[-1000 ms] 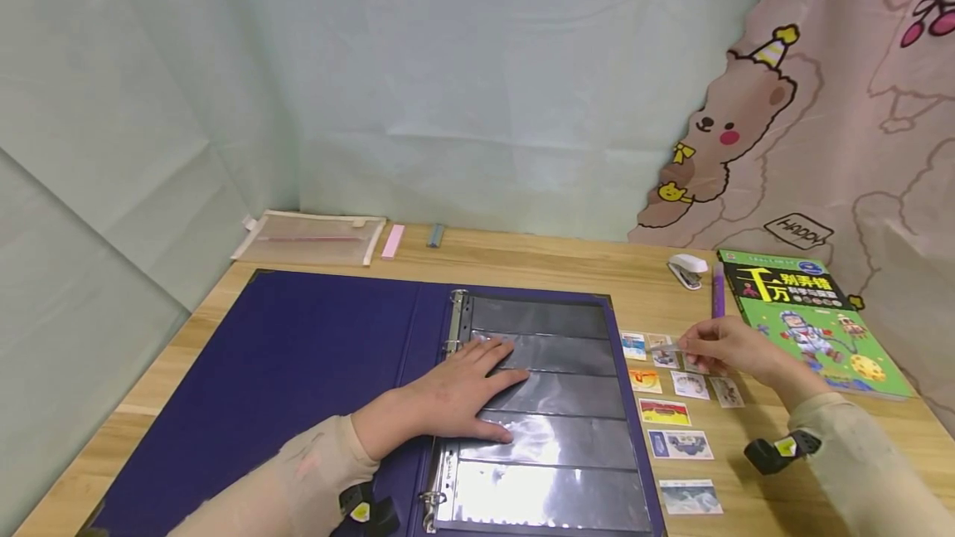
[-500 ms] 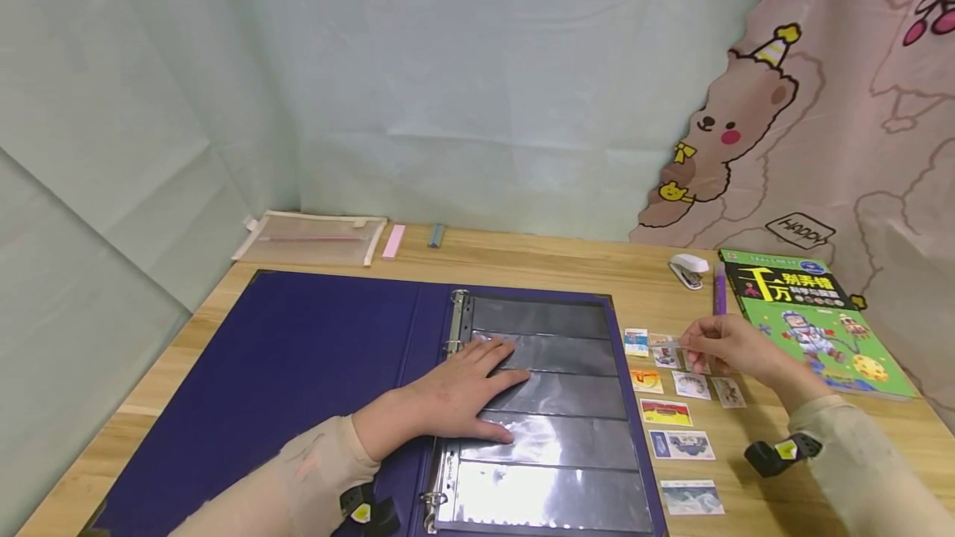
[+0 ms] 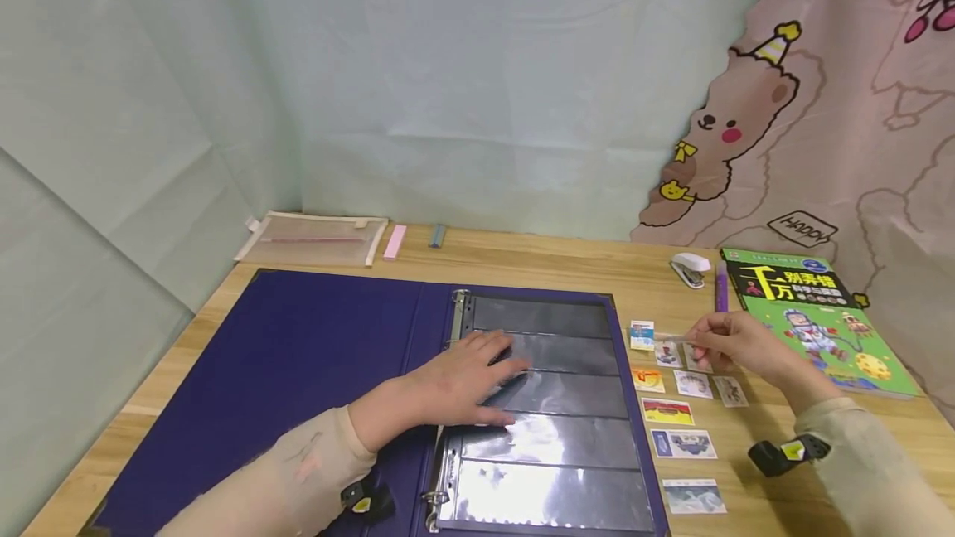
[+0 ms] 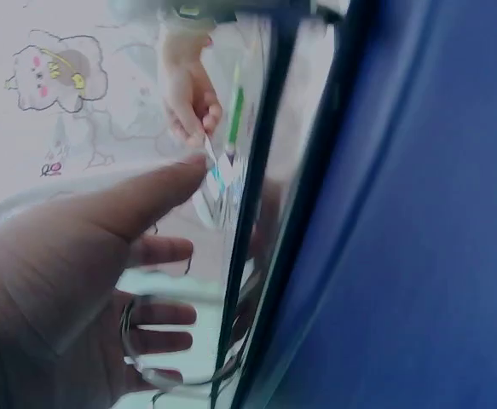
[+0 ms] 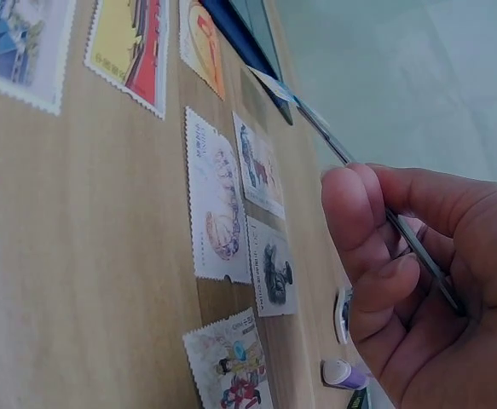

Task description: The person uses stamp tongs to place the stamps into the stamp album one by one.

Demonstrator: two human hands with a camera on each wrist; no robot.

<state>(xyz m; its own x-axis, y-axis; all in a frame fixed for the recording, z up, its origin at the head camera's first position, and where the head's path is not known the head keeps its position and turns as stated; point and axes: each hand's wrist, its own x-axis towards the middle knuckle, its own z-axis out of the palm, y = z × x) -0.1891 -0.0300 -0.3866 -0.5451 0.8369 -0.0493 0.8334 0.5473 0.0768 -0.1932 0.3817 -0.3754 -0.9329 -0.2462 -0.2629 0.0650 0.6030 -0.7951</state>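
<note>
My right hand (image 3: 734,345) pinches slim metal tweezers (image 5: 329,141) between thumb and fingers. At their tips a blue and white stamp (image 3: 642,336) is held up off the table, beside the album's right edge. My left hand (image 3: 458,384), fingers spread and straight, is over the black pocket page (image 3: 555,396) of an opened dark blue ring-binder album (image 3: 321,355). In the left wrist view its fingers look raised from the page. Several loose stamps, among them a red and yellow stamp (image 3: 667,412), lie right of the album.
A green book (image 3: 828,330), a purple tube-shaped stick (image 3: 721,288) and a white stapler (image 3: 690,269) lie at the back right. Behind the album are a zip pouch (image 3: 317,239), a pink strip (image 3: 395,242) and a small grey-blue piece (image 3: 437,236). Metal rings (image 3: 433,500) stand along the album's spine.
The blue and white stamp has come up off the table with the tweezers, shifting slightly right. My left hand, earlier flat on the page, has lifted a little.
</note>
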